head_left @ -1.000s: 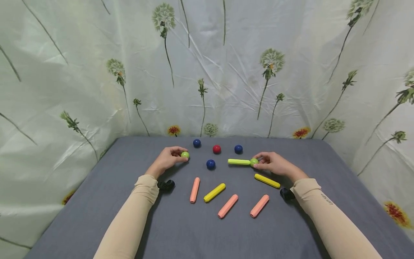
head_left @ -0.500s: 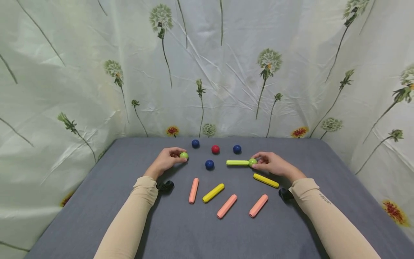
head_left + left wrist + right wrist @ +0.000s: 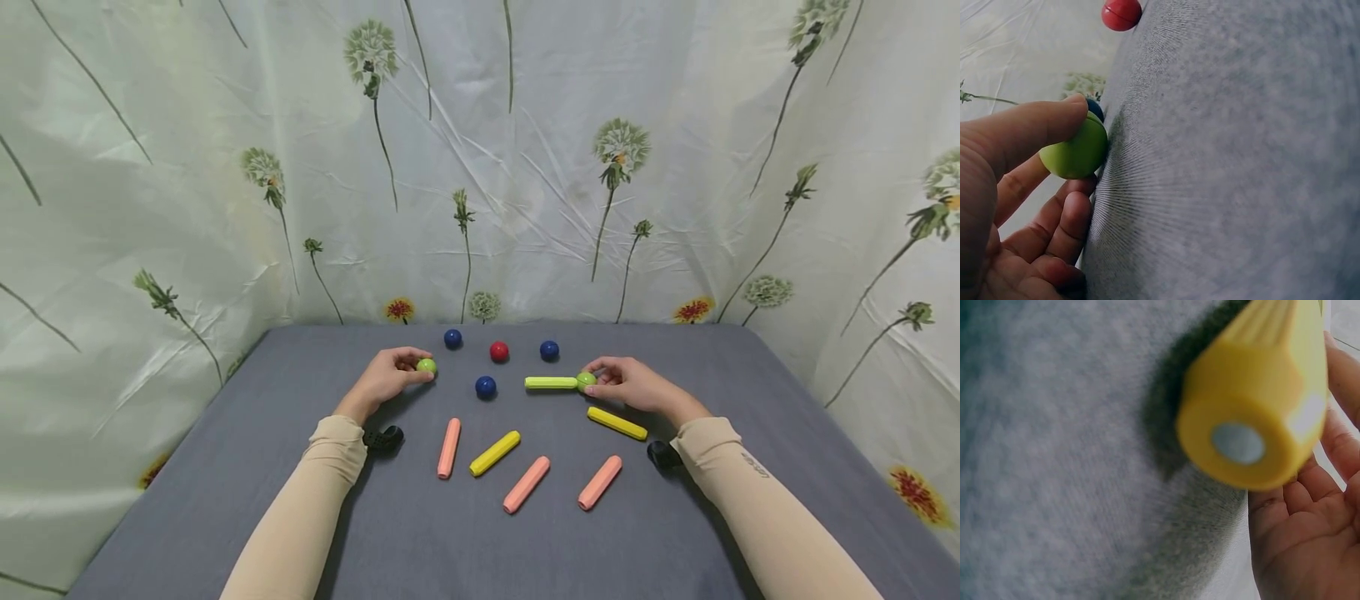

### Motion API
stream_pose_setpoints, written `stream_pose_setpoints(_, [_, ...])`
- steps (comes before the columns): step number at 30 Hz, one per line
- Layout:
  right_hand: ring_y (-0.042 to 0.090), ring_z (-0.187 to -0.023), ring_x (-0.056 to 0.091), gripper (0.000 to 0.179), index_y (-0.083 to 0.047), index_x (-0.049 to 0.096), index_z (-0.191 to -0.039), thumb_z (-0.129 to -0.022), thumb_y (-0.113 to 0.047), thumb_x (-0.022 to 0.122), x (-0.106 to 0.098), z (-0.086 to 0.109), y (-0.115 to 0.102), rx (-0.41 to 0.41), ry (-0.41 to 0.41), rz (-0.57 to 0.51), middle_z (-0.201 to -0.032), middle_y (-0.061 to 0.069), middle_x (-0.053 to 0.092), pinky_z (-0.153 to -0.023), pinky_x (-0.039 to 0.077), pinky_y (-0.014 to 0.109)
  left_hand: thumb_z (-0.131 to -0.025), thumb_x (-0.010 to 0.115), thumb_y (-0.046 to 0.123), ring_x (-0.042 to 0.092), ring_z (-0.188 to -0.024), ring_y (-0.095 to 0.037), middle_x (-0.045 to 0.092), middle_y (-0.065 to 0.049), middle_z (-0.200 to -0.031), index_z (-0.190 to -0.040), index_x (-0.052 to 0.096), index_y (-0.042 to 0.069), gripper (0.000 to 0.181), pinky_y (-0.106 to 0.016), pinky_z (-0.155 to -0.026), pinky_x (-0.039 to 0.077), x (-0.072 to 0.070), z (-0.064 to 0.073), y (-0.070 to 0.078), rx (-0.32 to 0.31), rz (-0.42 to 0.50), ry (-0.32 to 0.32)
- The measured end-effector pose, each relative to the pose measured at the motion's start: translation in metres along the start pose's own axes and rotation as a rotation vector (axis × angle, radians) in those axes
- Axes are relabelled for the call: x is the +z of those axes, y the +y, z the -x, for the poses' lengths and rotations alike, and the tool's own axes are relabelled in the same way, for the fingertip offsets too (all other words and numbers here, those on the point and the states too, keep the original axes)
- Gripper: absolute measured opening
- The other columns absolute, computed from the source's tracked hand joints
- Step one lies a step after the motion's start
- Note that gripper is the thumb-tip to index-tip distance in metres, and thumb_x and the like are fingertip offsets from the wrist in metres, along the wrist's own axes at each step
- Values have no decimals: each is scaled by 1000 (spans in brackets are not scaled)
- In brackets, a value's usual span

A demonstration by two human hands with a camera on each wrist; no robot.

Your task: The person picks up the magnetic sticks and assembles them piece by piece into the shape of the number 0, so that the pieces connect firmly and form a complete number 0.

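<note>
My left hand [image 3: 381, 380] pinches a green ball [image 3: 427, 367] between thumb and fingers at the table's left. In the left wrist view the thumb presses the top of this green ball [image 3: 1074, 150], close to the cloth. My right hand [image 3: 633, 386] pinches a second green ball [image 3: 586, 382], which touches the right end of a lime-yellow stick [image 3: 551, 382]. Just in front of the right hand lies a yellow stick [image 3: 617, 423]. It fills much of the right wrist view, where this yellow stick [image 3: 1254, 406] shows a silvery disc in its end and hides the green ball.
Blue balls [image 3: 486, 387] and a red ball [image 3: 498, 352] sit between the hands and toward the back. Nearer lie another yellow stick [image 3: 495, 453] and several salmon sticks [image 3: 527, 484]. A flowered curtain [image 3: 480, 167] hangs behind the grey table [image 3: 450, 550].
The head view has shifted slightly. Both hands keep their grip on the green balls, and the balls and sticks stay in place.
</note>
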State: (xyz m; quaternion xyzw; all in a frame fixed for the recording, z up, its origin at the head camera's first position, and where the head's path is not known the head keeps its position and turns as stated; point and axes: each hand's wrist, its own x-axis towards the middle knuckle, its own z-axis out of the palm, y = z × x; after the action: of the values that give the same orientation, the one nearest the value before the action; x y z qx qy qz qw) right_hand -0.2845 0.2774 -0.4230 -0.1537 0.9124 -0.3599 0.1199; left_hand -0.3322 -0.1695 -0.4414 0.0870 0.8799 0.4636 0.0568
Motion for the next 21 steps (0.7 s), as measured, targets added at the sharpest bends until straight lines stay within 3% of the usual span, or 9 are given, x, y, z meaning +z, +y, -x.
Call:
stream_pose_setpoints(11, [19, -89, 59, 40, -2, 67, -134, -104, -26, 74, -1, -1, 0, 8, -2, -8, -105, 9, 69, -75, 47, 34, -96, 83, 23, 65, -102, -24, 74, -11, -118, -132, 76, 12, 39, -37, -87, 52, -1, -2, 4, 0, -29, -17])
stream_pose_setpoints(21, [18, -85, 58, 38, -3, 68, -134, -104, -27, 73, -2, -1, 1, 17, 0, -12, -102, 8, 69, -72, 46, 33, -94, 85, 29, 70, -116, -33, 74, -12, -128, -130, 78, 17, 38, -49, -96, 55, 1, -7, 16, -5, -122, -23])
